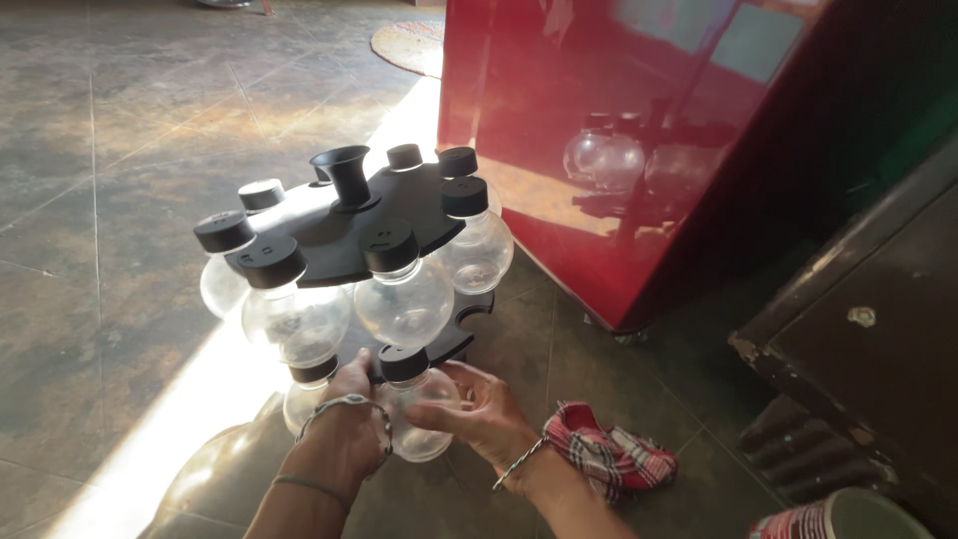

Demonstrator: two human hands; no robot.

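Both hands are down at 6 o'clock, under a black rack (329, 225) full of round glass jars with black lids. The left hand (349, 399) is wrapped around the bottom of the rack, holding it up off the floor (120, 130). The right hand (479, 404) is half open, fingers touching a low jar (414, 404) — it looks like the jar is being fitted or pulled. Next it needs a firm pinch. A checked cloth (609, 454) lies at 5 o'clock — a red cabinet (559, 130) stands at 1 o'clock.
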